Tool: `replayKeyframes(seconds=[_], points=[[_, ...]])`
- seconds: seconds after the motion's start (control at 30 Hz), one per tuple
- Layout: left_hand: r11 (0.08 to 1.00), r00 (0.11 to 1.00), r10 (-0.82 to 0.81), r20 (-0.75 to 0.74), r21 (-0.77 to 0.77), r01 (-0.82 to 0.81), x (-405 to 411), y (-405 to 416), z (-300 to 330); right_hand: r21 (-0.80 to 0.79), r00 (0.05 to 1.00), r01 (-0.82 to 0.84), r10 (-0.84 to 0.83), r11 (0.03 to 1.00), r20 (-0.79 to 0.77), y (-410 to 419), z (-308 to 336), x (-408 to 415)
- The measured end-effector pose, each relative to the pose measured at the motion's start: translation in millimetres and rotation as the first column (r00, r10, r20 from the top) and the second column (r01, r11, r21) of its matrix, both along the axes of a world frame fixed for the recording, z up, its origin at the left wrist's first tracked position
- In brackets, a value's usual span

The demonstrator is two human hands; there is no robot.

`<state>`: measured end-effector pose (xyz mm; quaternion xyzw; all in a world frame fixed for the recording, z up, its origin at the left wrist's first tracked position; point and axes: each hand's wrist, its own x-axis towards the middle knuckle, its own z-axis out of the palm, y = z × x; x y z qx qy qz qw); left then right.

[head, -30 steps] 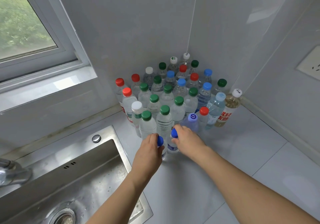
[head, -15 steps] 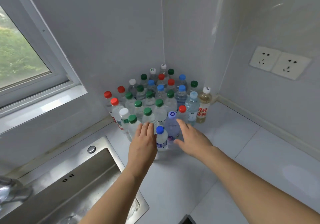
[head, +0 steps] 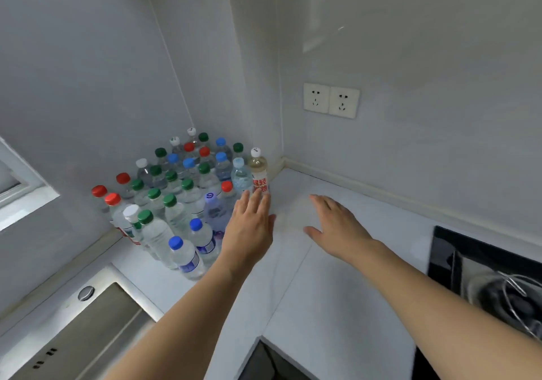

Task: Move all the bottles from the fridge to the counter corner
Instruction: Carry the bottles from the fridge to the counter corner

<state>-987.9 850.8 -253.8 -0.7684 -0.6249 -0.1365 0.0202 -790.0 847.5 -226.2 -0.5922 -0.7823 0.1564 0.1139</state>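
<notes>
Both hands have let go of the two blue-capped bottles and drawn off toward 3 o'clock, the view swinging right with them. Left hand point(head: 249, 227) hovers with fingers straight and loosely spread, holding nothing, its tips in front of the tea bottle point(head: 259, 174) with the red label. Right hand point(head: 337, 227) is flat and open too, above bare desk point(head: 337, 306).

Bottles point(head: 176, 191) stand packed in the wall corner at 10 o'clock, every one upright, caps up. Nearest are two blue-capped bottles point(head: 187, 258), just beside each other at the cluster's front edge.

Open room lies from 1 to 4 o'clock, bounded by the wall's raised strip point(head: 381, 189). A sink point(head: 88, 335) cuts in at 7 o'clock, a black hob point(head: 484, 262) at 4 o'clock, and the desk's inner corner edge drops off at 6 o'clock. Two sockets point(head: 330, 102) sit on the wall at 1 o'clock.
</notes>
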Motion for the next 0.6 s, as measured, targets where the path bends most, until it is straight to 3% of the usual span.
replayKeyframes(seconds=[0.3,0.6], points=[[0.940,0.950,-0.313,0.003,-0.142,0.310,91.8,18.4,-2.5,-0.028,0.924,0.382,-0.382,0.924,-0.003,-54.5,-4.3,82.6],[0.788,0.813,-0.582,0.021,-0.231,0.571,167.5,-11.6,-16.8,-0.025,0.725,0.688,-0.686,0.725,0.060,-146.5,1.2,133.3]])
